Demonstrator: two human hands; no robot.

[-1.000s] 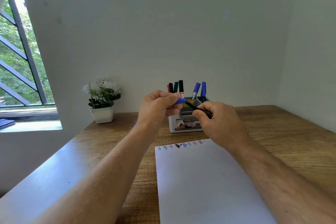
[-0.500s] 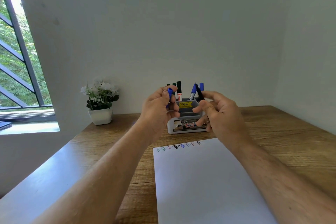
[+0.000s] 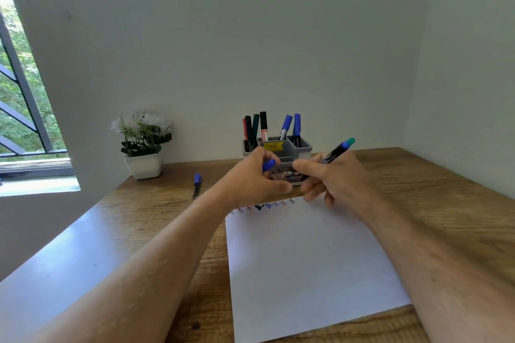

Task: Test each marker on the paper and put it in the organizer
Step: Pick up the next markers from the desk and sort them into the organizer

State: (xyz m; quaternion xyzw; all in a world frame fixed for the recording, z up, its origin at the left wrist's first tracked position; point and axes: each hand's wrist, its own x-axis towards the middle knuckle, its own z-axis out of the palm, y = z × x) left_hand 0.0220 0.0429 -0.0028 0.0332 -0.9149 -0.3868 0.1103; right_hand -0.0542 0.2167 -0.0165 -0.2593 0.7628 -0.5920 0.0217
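My right hand (image 3: 333,178) grips an uncapped dark marker (image 3: 338,150), its blue-green end tilted up and to the right above the knuckles. My left hand (image 3: 252,179) pinches the marker's blue cap (image 3: 269,165) between thumb and fingers. Both hands hover in front of the grey organizer (image 3: 302,146), which holds several capped markers standing upright. The white paper (image 3: 303,264) lies on the desk below the hands, with a row of small colour marks (image 3: 263,206) along its far edge. Another blue-capped marker (image 3: 197,184) lies on the desk to the left.
A wooden desk (image 3: 432,203) stands against white walls. A white pot of white flowers (image 3: 143,142) sits at the back left. A barred window (image 3: 19,108) is at the far left.
My hands have pulled apart and dropped slightly. The right hand swung the marker over so its end now points up and right. The camera shifted, revealing the marker lying at left.
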